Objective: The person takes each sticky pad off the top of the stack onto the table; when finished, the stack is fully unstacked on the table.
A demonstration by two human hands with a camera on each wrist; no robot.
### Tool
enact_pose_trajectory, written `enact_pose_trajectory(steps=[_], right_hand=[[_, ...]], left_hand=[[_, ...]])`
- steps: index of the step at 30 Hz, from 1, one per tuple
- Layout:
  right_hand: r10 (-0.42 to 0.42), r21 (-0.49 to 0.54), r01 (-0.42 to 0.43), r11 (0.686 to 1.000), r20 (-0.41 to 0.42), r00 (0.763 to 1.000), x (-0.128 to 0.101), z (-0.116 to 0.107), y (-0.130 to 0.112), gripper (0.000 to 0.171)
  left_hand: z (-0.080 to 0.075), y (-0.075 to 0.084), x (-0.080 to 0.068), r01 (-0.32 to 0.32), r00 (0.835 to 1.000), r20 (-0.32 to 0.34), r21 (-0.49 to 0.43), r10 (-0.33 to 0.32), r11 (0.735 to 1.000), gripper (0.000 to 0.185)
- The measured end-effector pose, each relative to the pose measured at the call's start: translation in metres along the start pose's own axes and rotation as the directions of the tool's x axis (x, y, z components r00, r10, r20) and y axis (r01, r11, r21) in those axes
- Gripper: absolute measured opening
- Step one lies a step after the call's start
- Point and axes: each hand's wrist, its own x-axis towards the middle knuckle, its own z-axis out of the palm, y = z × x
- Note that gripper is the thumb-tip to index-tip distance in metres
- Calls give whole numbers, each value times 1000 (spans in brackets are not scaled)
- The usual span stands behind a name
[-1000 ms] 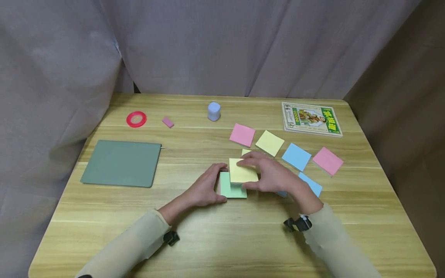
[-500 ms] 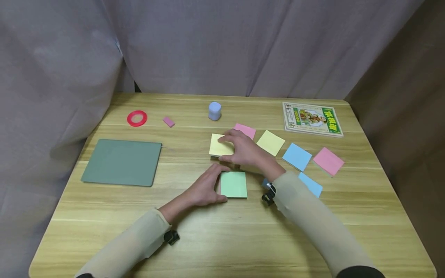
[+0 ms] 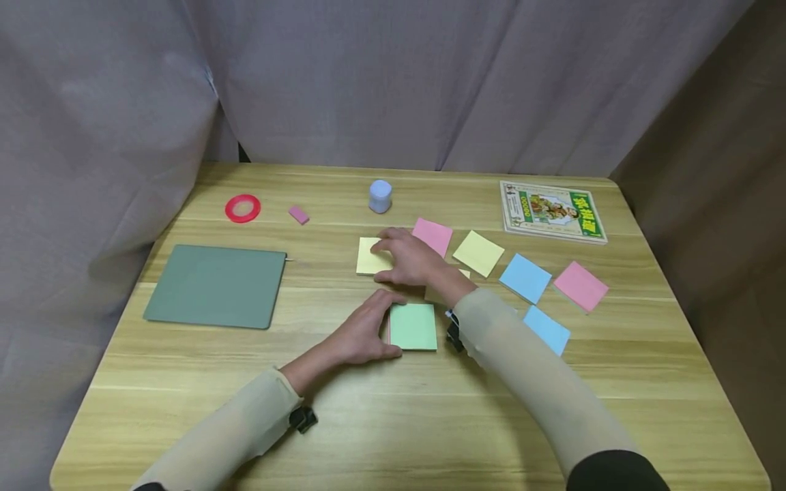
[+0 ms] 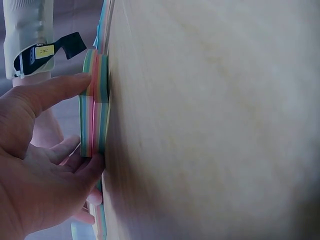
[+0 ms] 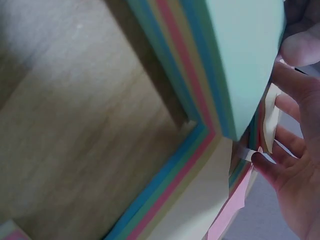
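- Both arms wear long, close-fitting sleeves of pale beige, slightly sheer fabric that end at the wrists.
- A small black device is strapped at each wrist, at the cuff edge.
- In the left wrist view, the right arm's black strap carries a small yellow label with print too small to read.
- A dark, near-black garment shows at the right upper arm.
- Left hand (image 3: 362, 334) and right hand (image 3: 408, 259) are bare, without rings.

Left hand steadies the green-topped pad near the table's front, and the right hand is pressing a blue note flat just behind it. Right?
Not quite. The note under the right hand is yellow, not blue; the head view shows it. The rest holds: the left hand steadies the green-topped pad.
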Motion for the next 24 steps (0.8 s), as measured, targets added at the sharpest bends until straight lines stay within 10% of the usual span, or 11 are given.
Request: enact_pose_trajectory(steps=[13, 24], right_hand=[[-37, 33, 38, 999, -36, 999, -19, -9, -1, 53], [-7, 126, 15, 992, -60, 998, -101, -18, -11, 49]], left_hand=[[0, 0, -1, 12, 1000, 5, 0, -12, 1000, 82], [-1, 1, 0, 14, 1000, 2, -6, -14, 1000, 85]])
